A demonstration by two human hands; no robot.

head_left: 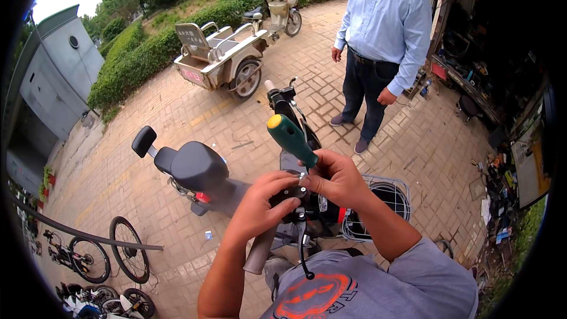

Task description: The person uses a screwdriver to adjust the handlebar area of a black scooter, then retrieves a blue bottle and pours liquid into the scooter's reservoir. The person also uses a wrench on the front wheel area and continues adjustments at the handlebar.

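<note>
1. The right hand [338,178] is closed, its fingers around the lower end of a screwdriver [289,137] – green handle, yellow butt tilted up and to the left.
2. The left hand [264,202] is half curled over the black control housing [289,194] on a scooter's handlebar; I cannot tell how firmly it grips.
3. A small shiny piece [303,179] shows at the right thumb – whether it is pinched, I cannot tell.
4. Nearer the body, the brown handlebar grip [260,255] and black brake lever [305,253] stick out.
5. The dark scooter seat [199,166] lies left, the wire basket [378,208] right.
6. Beyond, a person [387,29] in a light blue shirt stands near a parked cargo tricycle [248,43].
</note>
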